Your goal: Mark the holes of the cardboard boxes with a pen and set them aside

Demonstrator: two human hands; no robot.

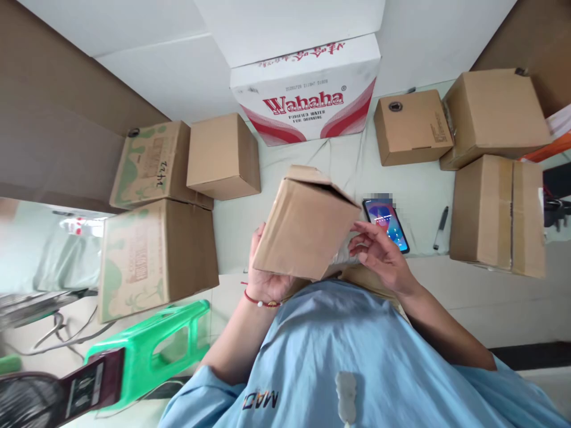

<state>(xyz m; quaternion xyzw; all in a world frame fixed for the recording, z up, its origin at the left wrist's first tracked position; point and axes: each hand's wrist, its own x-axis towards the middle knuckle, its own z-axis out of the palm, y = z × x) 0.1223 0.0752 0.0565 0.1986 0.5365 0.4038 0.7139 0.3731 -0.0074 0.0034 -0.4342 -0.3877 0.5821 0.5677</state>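
Observation:
A brown cardboard box (307,229) is held tilted above my lap, with its top flaps partly raised and a dark gap along the upper right edge. My left hand (266,270), with a red beaded bracelet on the wrist, grips the box from its left and underside. Part of those fingers is hidden behind the cardboard. At the box's right side, my right hand (379,252) has loosely bent fingers spread apart, the index tip close to the edge; I cannot tell whether it touches. Just behind that hand lies a phone (386,223) with its screen lit.
Left stand several cardboard boxes, including a plain one (218,157); on the right are a small box (413,128) and a taped box (495,217). A white Wahaha carton (307,95) stands ahead. A pen (441,227) lies right; a green stool (151,351) stands lower left.

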